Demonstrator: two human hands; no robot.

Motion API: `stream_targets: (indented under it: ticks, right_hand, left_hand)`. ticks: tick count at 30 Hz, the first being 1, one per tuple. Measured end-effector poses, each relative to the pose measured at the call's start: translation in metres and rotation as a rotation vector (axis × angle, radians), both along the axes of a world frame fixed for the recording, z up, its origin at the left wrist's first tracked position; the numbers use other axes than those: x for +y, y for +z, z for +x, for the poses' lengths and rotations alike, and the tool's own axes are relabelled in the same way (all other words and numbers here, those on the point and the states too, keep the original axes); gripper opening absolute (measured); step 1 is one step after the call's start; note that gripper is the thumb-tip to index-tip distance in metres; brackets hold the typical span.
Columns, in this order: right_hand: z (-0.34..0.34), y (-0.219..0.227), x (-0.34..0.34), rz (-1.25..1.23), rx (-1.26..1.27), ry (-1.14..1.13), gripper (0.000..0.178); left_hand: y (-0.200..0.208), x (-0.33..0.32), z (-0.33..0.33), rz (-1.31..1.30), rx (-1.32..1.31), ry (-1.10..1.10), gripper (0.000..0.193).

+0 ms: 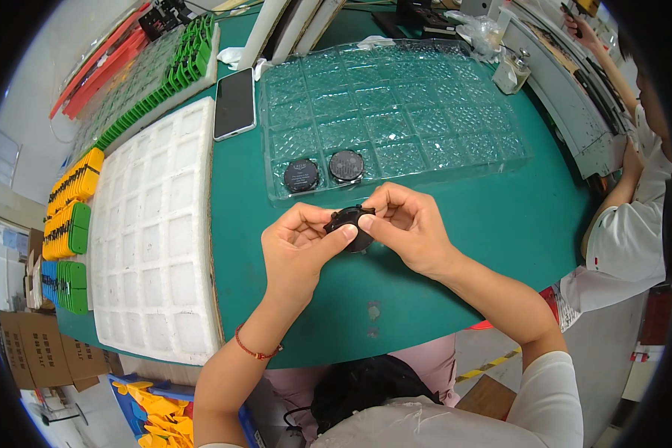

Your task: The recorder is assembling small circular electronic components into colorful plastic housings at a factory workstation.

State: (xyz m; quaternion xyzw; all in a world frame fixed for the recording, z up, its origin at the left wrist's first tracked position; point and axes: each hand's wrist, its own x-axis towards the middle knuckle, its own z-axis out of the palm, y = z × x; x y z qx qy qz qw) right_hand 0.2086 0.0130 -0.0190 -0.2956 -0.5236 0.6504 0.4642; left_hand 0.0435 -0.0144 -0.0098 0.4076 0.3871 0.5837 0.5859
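Both of my hands hold a round black watch case point(363, 242) above the near middle of the table. My left hand point(295, 243) grips its left edge, fingers curled behind and thumb on its face. My right hand point(414, 231) pinches the opposite side in the same way, and the two thumbs nearly meet. The fingers hide much of the case. Just beyond my hands, two similar round black pieces, one point(301, 176) at the left and another point(346, 166) beside it, lie in the near row of a clear plastic compartment tray point(425, 119).
A white foam tray point(153, 239) with square recesses lies to the left, beside a phone point(234, 104). Yellow, green and blue holders point(71, 224) line the far left edge. A small bottle point(511, 72) stands beyond the clear tray. Another person's sleeve point(627, 235) is at the right.
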Motion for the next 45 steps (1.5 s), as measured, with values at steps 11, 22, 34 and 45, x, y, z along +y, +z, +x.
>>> stream_targets:
  ticks: [11, 22, 34, 45]
  right_hand:
    - [-0.001, -0.001, -0.001, -0.024, 0.004, -0.009, 0.011]
    - [-0.003, -0.002, -0.001, -0.038, -0.005, -0.017, 0.012]
    - [-0.001, 0.0, 0.005, 0.207, -0.101, -0.132, 0.011]
    - [-0.085, 0.065, -0.106, 0.726, -0.112, -0.055, 0.034]
  left_hand:
    - [-0.001, 0.0, 0.0, -0.063, -0.012, 0.012, 0.015]
    - [0.0, 0.001, -0.002, -0.103, -0.017, 0.035, 0.014]
    - [0.008, 0.006, 0.002, 0.049, 0.083, -0.008, 0.017]
    - [0.12, -0.152, -0.143, -0.065, 0.093, 0.018, 0.038]
